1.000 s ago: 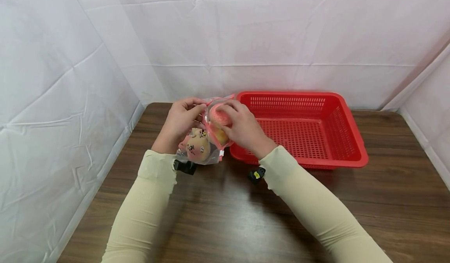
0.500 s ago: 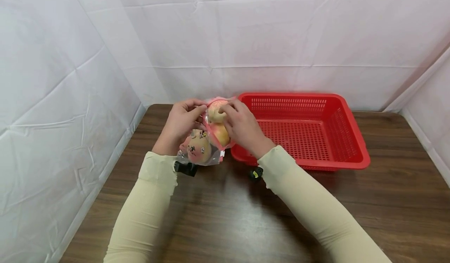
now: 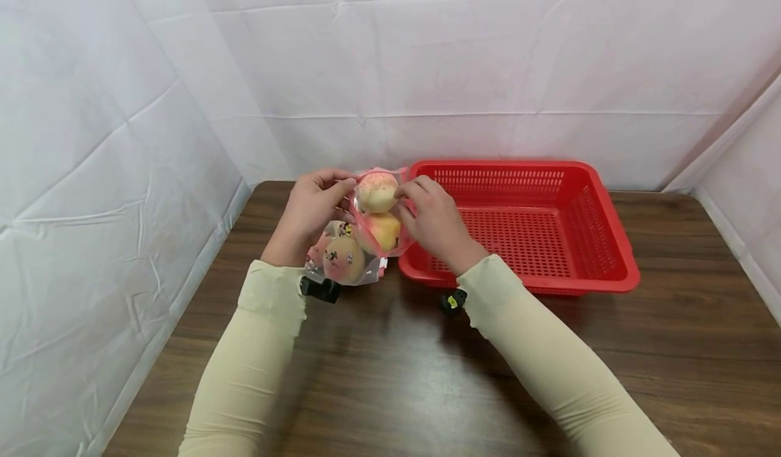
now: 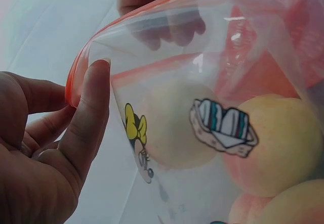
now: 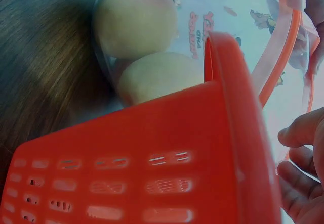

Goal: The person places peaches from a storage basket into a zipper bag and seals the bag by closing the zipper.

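1. We count one clear bag (image 3: 369, 278), upright on the table just left of the basket, its mouth spread, with cartoon figures printed on the film.
2. Inside it we make out three fruits for certain: an upper peach (image 3: 376, 194) at the mouth, a second peach (image 3: 386, 229) right below, and a third peach (image 3: 344, 260) low behind the printed film. A pink patch at the far left may be a fourth, but the film blurs it.
3. We see two hands. The left hand (image 3: 312, 205) pinches the red zip edge (image 4: 152, 5) between thumb and fingers.
4. The right hand (image 3: 434, 218) is at the mouth's right side, thumb and fingers loosely bent and apart, grasping nothing.
5. Beyond the bag we count one red basket (image 3: 500, 165) with slotted walls, two black wrist cameras (image 3: 320, 290), two pale sleeves (image 3: 244, 362), one brown wooden table (image 3: 384, 369), and white cloth (image 3: 457, 57) hung behind and at both sides.
6. Against the frame of a second ago, the right hand has come off the upper peach and drawn back rightward. That peach now shows its pale yellow side instead of pink. Left hand, bag and basket keep their places.
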`<state>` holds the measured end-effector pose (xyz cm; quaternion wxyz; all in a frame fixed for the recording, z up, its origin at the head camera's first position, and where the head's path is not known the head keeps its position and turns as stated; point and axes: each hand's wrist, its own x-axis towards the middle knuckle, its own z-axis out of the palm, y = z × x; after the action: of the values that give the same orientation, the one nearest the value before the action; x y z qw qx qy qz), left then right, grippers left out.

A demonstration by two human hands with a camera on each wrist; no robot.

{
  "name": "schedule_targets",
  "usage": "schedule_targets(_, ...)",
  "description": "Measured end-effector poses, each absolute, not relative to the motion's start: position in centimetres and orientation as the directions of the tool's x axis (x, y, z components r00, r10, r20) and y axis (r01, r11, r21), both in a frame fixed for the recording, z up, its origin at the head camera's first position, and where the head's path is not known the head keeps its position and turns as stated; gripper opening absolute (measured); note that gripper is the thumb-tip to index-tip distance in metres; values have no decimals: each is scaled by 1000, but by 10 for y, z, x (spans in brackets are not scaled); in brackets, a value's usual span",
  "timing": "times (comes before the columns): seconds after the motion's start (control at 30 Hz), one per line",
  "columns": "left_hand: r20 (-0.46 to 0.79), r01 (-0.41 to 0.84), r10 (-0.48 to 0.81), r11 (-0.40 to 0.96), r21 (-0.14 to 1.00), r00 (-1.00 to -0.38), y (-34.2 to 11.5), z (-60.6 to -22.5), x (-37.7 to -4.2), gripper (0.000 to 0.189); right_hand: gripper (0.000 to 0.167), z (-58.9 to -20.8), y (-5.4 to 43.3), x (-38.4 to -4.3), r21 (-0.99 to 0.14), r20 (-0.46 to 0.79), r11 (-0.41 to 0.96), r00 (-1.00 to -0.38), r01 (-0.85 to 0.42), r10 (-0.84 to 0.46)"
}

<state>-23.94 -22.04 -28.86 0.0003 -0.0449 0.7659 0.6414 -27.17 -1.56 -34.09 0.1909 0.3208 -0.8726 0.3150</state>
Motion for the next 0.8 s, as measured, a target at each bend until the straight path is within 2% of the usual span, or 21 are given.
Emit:
schedule_targets(0.37, -32, -49, -79, 222, 974, -996, -223, -279, -240, 25, 19, -332, -12, -287, -514, 455, 627, -806, -586, -380)
schedule_targets(0.63, -47, -64, -76, 238, 969, -996, -224, -277, -239, 27, 38, -315, -18, -302, -513, 317, 675, -848, -530, -425)
schedule_targets(0.8, -49, -63, -69, 229, 971, -996, -224, -277, -239, 26, 40, -310, -18, -307, -492, 236, 706, -859, -509, -455)
